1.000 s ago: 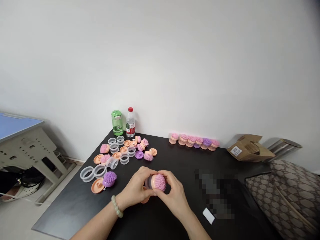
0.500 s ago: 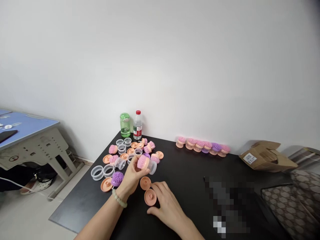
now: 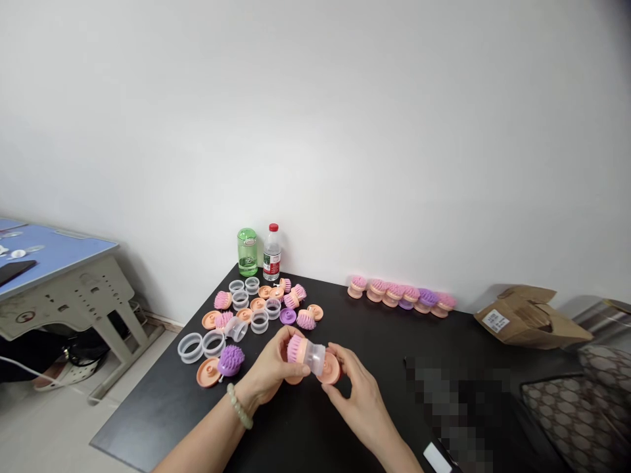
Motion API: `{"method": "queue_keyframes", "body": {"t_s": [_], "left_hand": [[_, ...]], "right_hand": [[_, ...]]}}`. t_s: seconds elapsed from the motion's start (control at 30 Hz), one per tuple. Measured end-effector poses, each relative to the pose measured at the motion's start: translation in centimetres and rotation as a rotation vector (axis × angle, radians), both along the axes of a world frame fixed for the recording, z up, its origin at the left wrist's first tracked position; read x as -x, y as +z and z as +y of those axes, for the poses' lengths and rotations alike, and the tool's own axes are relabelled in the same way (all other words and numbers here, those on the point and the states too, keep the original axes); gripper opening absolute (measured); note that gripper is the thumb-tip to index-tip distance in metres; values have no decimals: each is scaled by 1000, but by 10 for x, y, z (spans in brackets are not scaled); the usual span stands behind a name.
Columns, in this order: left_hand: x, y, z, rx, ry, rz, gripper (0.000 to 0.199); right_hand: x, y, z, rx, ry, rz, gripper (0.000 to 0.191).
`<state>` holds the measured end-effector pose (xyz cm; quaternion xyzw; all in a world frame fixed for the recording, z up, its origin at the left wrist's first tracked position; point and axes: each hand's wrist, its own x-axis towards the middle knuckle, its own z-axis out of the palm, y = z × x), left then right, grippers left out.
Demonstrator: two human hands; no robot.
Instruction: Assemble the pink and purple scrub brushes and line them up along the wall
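My left hand [image 3: 273,368], with a beaded bracelet at the wrist, is closed around a pink-bristled brush head [image 3: 297,349] lying on its side. A clear plastic ring [image 3: 315,359] extends from the brush head toward the right. My right hand [image 3: 359,391] pinches a peach round cap [image 3: 329,369] by its edge, right against the ring's open end; whether they are joined I cannot tell. Another peach cap [image 3: 294,380] shows partly below my left hand. To the left, a purple brush head [image 3: 231,360] rests beside a peach cap [image 3: 208,372].
Loose clear rings [image 3: 190,347], caps and brush heads spread over the black table [image 3: 162,401]. Behind them stand a green bottle [image 3: 247,253] and a red-capped water bottle [image 3: 272,253]. Several assembled brushes [image 3: 393,294] line the wall; a brown paper bag [image 3: 532,318] lies right.
My right hand has picked up one peach cap from the table and raised it to the clear ring. My left hand has brought the brush head right and nearer to me.
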<state>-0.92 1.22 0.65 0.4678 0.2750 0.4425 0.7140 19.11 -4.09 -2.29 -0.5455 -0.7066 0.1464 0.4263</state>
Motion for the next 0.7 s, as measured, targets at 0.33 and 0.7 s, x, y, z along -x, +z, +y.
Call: {"method": "queue_keyframes", "body": {"t_s": [0.33, 0.7], "left_hand": [[-4, -4, -3, -113, 16, 139, 60], [-2, -1, -3, -156, -9, 159, 62]], "right_hand": [[6, 5, -7, -37, -3, 173, 57], [3, 17, -9, -98, -3, 71, 46]]}}
